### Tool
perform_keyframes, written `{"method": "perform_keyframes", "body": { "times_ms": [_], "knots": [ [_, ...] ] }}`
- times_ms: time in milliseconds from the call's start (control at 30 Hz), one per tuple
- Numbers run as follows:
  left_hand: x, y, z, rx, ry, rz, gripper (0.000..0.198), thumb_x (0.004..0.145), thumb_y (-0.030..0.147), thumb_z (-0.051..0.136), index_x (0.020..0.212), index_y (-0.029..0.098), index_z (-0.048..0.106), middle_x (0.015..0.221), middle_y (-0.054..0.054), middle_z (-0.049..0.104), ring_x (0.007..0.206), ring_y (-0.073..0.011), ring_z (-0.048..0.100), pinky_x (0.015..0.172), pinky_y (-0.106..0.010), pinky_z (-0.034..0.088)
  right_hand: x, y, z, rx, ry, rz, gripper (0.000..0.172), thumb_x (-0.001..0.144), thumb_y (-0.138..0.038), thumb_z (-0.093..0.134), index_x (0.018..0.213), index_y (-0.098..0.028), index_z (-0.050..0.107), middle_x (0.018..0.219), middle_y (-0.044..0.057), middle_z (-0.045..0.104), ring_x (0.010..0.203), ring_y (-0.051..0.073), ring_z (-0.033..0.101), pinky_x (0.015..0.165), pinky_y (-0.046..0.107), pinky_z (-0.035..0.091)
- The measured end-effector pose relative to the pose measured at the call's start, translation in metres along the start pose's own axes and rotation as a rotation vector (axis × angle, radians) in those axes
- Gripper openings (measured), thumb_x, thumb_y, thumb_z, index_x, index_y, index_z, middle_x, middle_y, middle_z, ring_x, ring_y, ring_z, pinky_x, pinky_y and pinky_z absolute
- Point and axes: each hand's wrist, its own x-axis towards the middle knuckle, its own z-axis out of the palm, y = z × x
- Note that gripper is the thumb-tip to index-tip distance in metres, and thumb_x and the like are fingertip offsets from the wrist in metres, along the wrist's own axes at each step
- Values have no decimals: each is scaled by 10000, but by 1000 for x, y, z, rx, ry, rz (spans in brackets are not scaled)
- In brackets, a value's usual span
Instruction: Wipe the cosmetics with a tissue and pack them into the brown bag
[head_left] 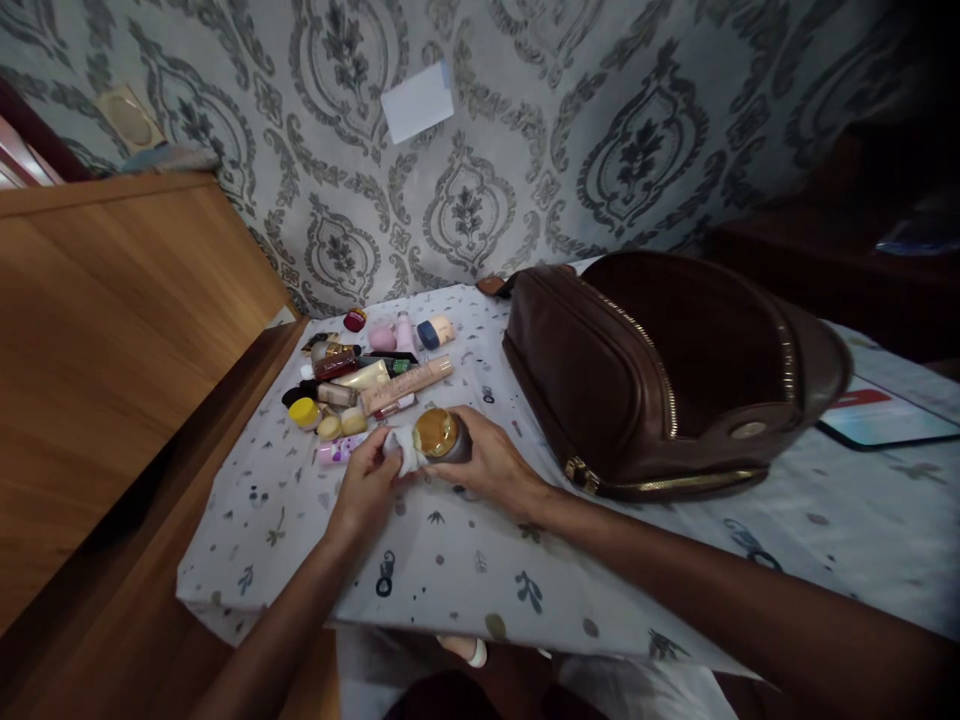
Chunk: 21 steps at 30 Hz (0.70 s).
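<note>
My right hand (495,465) is wrapped round a round jar (438,434) with a shiny gold top and a darker side, tilted toward me just over the table. In my left hand (364,492), thumb and fingers pinch a crumpled white cloth (406,449) against the jar's left side. Whether it is fabric or tissue I cannot tell. Just beyond my hands lies a cluster of cosmetics: a purple-and-white tube (339,449), a yellow-lidded pot (304,412), a long peach tube (409,384), a dark red bottle (335,366) and a pink egg-shaped sponge (382,337).
A brown leather bag (585,370) stands unzipped on the right of the table. Beyond it lies a flat device with a lit screen (892,412). Wooden furniture (127,330) rises at the left, and a patterned wall (465,200) closes off the back.
</note>
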Motion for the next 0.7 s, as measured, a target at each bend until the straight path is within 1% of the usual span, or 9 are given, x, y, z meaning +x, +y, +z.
{"method": "perform_keyframes", "body": {
  "times_ms": [67, 167, 267, 333, 400, 500, 600, 700],
  "knots": [
    [-6, 5, 1, 145, -28, 80, 234, 812, 342, 618, 985, 184, 634, 911, -14, 652, 804, -165, 593, 715, -256, 491, 0, 3, 0, 21, 21, -18, 538, 637, -258, 825, 1107, -192, 572, 1085, 51, 653, 1024, 236, 617, 906, 378, 477],
    [-13, 9, 4, 378, 24, 186, 241, 836, 282, 575, 1053, 180, 588, 982, -35, 640, 874, -183, 591, 745, -277, 482, 0, 8, 2, 33, 29, -49, 624, 646, -217, 798, 1213, -184, 541, 1199, 92, 628, 1135, 260, 587, 998, 426, 446],
    [-18, 9, 7, 593, 88, 290, 212, 853, 240, 561, 1057, 185, 576, 1002, -49, 621, 913, -199, 585, 760, -304, 481, -1, 12, 3, 39, 20, -92, 658, 681, -218, 757, 1288, -190, 502, 1262, 113, 598, 1183, 273, 566, 1036, 455, 425],
    [-21, 8, 8, 695, 97, 384, 181, 879, 223, 551, 1055, 189, 580, 990, -50, 614, 921, -201, 586, 784, -319, 484, -1, 12, 3, 46, 21, -118, 641, 694, -212, 735, 1291, -202, 501, 1254, 107, 595, 1171, 274, 570, 1025, 458, 433],
    [-23, 8, 9, 753, 90, 482, 168, 915, 206, 523, 1072, 193, 580, 995, -51, 607, 940, -197, 587, 823, -327, 486, -2, 11, 2, 49, 20, -133, 590, 709, -201, 718, 1264, -206, 516, 1220, 96, 600, 1144, 264, 575, 1000, 443, 448],
    [-25, 12, 9, 795, 55, 579, 185, 948, 169, 484, 1103, 196, 582, 1026, -55, 594, 974, -184, 584, 862, -316, 484, -3, 7, 0, 24, -6, -134, 525, 725, -171, 698, 1223, -205, 531, 1163, 81, 599, 1104, 248, 577, 963, 414, 464],
    [-23, 16, 10, 814, 29, 631, 199, 953, 140, 467, 1097, 192, 594, 1043, -57, 586, 996, -176, 578, 889, -307, 479, -3, 6, -1, -14, -35, -137, 545, 718, -158, 693, 1233, -216, 523, 1170, 73, 585, 1089, 242, 581, 948, 399, 472],
    [-19, 19, 11, 812, 24, 657, 205, 951, 139, 460, 1089, 185, 606, 1036, -59, 596, 995, -180, 583, 894, -315, 481, -3, 6, 0, -50, -34, -156, 561, 725, -187, 696, 1255, -203, 515, 1175, 83, 581, 1091, 252, 585, 943, 399, 476]
  ]
}}
